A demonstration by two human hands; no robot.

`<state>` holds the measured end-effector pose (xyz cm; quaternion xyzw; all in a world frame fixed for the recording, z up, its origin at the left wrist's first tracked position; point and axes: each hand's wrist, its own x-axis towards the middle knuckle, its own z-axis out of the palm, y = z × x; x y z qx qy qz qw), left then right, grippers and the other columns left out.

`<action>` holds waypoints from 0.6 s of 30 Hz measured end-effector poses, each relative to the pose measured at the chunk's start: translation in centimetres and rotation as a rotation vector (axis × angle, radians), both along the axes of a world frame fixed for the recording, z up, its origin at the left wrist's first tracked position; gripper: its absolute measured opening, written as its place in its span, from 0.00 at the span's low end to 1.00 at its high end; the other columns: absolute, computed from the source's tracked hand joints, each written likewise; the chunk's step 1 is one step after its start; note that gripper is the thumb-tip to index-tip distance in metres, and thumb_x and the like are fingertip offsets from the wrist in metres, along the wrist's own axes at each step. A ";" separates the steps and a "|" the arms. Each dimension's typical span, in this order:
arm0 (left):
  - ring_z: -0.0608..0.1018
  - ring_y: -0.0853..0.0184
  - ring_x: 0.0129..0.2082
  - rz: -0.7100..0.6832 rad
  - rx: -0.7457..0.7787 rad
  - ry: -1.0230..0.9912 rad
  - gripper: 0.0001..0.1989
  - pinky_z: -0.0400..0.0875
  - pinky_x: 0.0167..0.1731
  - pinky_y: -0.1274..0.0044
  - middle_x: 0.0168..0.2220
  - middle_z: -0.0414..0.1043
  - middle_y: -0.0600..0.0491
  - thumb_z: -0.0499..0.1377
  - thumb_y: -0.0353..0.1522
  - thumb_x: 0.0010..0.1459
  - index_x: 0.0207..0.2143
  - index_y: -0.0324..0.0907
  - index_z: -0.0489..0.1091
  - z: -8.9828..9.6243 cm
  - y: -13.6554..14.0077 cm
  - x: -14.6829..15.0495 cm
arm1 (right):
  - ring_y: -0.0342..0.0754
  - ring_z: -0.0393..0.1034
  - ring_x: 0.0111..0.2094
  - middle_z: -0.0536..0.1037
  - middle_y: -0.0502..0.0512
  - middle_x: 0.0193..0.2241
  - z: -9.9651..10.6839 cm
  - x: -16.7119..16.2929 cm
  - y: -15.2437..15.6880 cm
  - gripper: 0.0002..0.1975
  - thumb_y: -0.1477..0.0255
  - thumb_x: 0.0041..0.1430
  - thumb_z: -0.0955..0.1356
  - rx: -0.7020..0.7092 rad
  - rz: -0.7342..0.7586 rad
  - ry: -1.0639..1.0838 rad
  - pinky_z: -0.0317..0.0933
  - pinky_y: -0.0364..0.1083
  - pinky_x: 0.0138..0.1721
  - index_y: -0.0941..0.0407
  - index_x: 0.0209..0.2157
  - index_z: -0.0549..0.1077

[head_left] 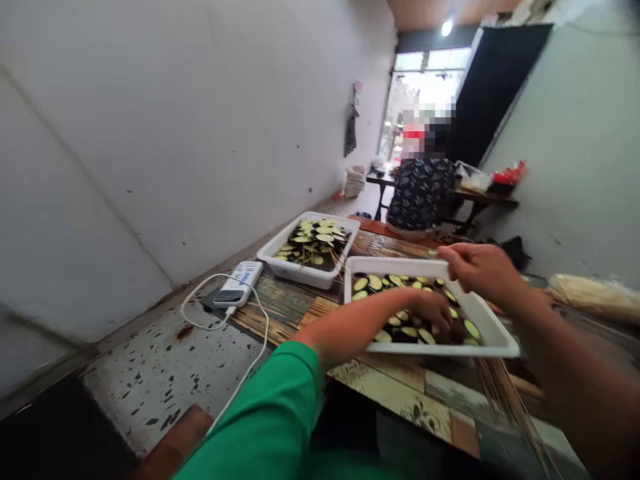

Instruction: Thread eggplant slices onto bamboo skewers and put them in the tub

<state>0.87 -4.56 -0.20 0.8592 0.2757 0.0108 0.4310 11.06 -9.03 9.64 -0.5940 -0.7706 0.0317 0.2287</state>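
Observation:
My left hand (435,312) reaches down into a white tub (493,323) of dark liquid and eggplant slices (375,283). Its fingers are bent together among the slices, and their tips are hidden, so what they pinch cannot be made out. Above the tub's far right rim, my right hand (477,270) is closed, thumb against curled fingers. Anything inside that grip is too thin or blurred to name. A bundle of thin wooden skewers (505,393) pokes out below the tub's near edge.
A second white tub (300,272) holds eggplant slices, some on skewers. Left of it lies a white power bank (245,277) with a cable (265,317). Both tubs stand on a patchwork wooden table (285,303). Farther back, a person (420,190) sits facing away.

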 end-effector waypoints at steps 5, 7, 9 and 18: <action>0.73 0.67 0.42 0.093 0.358 -0.059 0.24 0.63 0.45 0.81 0.44 0.75 0.54 0.58 0.22 0.45 0.47 0.43 0.73 0.0 2.8 0.3 | 0.48 0.66 0.21 0.76 0.56 0.20 -6.8 11.8 -4.2 0.17 0.62 0.56 0.61 -0.139 -0.366 -0.106 0.50 0.44 0.22 0.58 0.27 0.76; 0.73 0.66 0.38 0.126 0.413 0.000 0.20 0.63 0.41 0.80 0.40 0.76 0.53 0.60 0.26 0.47 0.45 0.41 0.74 0.1 3.2 -0.5 | 0.49 0.69 0.25 0.78 0.57 0.24 -10.0 13.6 -5.9 0.17 0.66 0.58 0.59 -0.236 -0.366 -0.163 0.51 0.44 0.23 0.57 0.28 0.77; 0.73 0.67 0.33 0.123 0.407 0.080 0.17 0.63 0.37 0.80 0.34 0.76 0.53 0.62 0.29 0.47 0.43 0.41 0.76 0.2 3.1 -0.8 | 0.51 0.72 0.29 0.79 0.58 0.28 -12.4 13.9 -7.1 0.18 0.64 0.58 0.59 -0.317 -0.341 -0.214 0.52 0.44 0.25 0.56 0.34 0.77; 0.73 0.70 0.30 -0.056 0.345 0.172 0.14 0.62 0.34 0.83 0.30 0.77 0.59 0.63 0.26 0.42 0.33 0.49 0.79 -0.8 1.8 0.5 | 0.59 0.74 0.37 0.79 0.69 0.35 -14.8 12.5 -6.6 0.18 0.68 0.58 0.59 -0.377 -0.407 -0.335 0.56 0.47 0.27 0.61 0.37 0.77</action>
